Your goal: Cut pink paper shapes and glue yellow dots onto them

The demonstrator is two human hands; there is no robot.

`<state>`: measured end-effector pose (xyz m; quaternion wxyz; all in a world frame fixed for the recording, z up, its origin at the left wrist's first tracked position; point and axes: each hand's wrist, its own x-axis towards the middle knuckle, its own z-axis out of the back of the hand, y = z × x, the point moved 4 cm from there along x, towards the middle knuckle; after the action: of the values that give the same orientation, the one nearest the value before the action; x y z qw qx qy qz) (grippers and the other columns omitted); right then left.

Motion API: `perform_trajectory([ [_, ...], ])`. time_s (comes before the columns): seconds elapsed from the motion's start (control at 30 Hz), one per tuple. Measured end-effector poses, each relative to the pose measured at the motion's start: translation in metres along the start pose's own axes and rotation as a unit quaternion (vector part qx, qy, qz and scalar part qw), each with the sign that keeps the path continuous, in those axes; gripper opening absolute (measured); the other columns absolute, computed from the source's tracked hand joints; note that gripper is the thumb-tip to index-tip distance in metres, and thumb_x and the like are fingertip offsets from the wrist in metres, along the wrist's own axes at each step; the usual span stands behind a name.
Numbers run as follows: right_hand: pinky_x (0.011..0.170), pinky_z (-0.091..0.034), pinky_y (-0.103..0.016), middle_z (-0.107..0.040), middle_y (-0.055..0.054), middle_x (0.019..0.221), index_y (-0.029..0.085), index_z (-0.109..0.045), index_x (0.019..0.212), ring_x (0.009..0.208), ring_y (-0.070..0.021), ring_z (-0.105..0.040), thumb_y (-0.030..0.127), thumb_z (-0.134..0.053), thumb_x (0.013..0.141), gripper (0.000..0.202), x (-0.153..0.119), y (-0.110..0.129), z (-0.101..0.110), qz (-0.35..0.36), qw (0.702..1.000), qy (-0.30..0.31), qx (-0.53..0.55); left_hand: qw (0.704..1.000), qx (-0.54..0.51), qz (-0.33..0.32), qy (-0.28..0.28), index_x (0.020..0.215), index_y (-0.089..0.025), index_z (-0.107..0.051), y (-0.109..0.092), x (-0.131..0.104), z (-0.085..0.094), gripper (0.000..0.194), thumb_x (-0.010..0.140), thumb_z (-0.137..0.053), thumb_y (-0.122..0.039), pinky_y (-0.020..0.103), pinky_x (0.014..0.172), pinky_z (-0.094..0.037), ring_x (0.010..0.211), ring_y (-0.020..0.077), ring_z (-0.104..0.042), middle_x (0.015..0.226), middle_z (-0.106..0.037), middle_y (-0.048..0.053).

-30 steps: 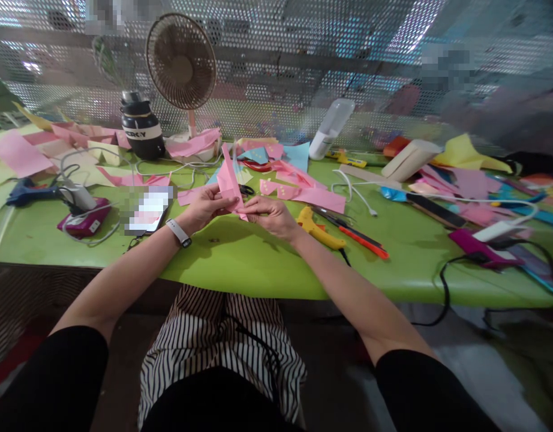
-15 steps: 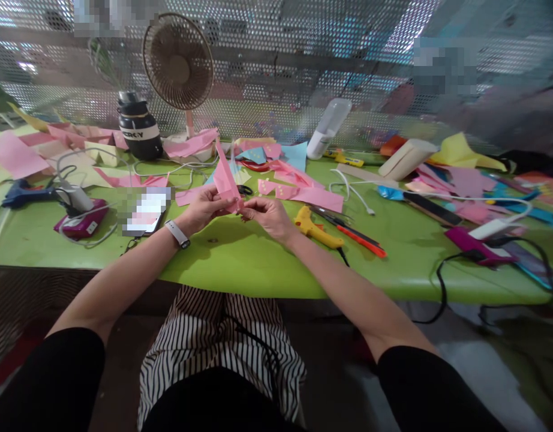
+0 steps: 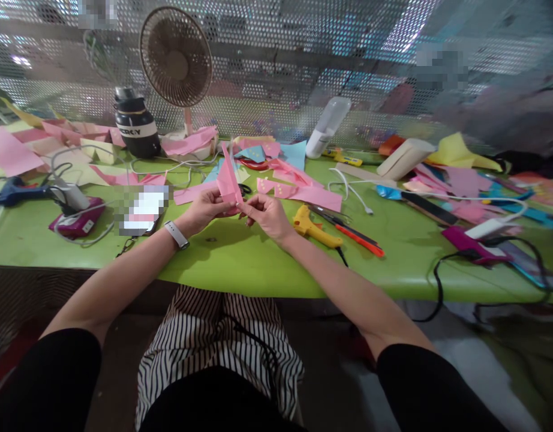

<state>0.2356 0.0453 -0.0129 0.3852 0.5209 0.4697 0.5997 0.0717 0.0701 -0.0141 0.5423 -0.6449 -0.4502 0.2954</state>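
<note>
A folded piece of pink paper (image 3: 228,182) stands up between my two hands, above the green table (image 3: 240,264). My left hand (image 3: 208,210) is closed on its lower left side, thumb across the front. At the paper's lower right edge, the thumb and fingers of my right hand (image 3: 266,215) pinch it. Just behind the paper, the dark handles of a pair of scissors (image 3: 245,189) show in part. A yellow glue gun (image 3: 316,228) lies to the right of my right hand, beside an orange and black cutter (image 3: 360,240).
To the left lie a phone (image 3: 145,209), a purple power strip (image 3: 78,219) and a blue glue gun (image 3: 22,191). A black bottle (image 3: 136,126) and a fan (image 3: 176,59) stand behind. Another purple power strip (image 3: 474,245) with cables sits right. Coloured paper scraps cover the back.
The pink paper has turned a little more upright and its top has dropped slightly. My right hand's fingers have shifted at its lower edge. The whole view has moved slightly.
</note>
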Motion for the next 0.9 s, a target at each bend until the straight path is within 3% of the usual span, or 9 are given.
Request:
perform_trajectory([
  [0.37,0.041,-0.05,-0.02,-0.069,0.002,0.059,0.02,-0.06,0.07,0.042,-0.0081,-0.057,0.063,-0.085,0.065,0.05,-0.001,0.0029,-0.0008,-0.004,1.0,-0.006,-0.004,1.0,-0.013,-0.001,0.02,0.091,-0.012,-0.073,-0.0019,-0.0021,-0.0031,0.034,0.064,-0.091,-0.021,0.028,0.082,-0.06,0.076,0.0127,-0.073,0.085,-0.077,0.004],
  [0.53,0.041,-0.049,-0.02,-0.069,0.002,0.057,0.019,-0.06,0.071,0.041,-0.0083,-0.057,0.064,-0.085,0.063,0.052,-0.001,0.0029,-0.0005,-0.009,1.0,-0.001,-0.004,1.0,-0.014,0.012,-0.001,0.086,-0.013,-0.074,-0.0042,-0.0048,-0.0027,0.026,0.069,-0.087,-0.028,0.026,0.073,-0.059,0.07,0.012,-0.07,0.08,-0.075,0.004],
  [0.9,0.045,-0.055,-0.022,-0.069,0.002,0.062,0.02,-0.059,0.074,0.047,-0.0103,-0.063,0.063,-0.084,0.065,0.051,0.0006,-0.006,0.0001,-0.004,1.0,0.014,0.0,0.999,0.022,-0.018,-0.019,0.083,-0.012,-0.075,-0.0026,-0.0063,-0.0081,0.037,0.064,-0.091,-0.039,0.024,0.066,-0.055,0.062,0.0094,-0.064,0.07,-0.07,0.002],
])
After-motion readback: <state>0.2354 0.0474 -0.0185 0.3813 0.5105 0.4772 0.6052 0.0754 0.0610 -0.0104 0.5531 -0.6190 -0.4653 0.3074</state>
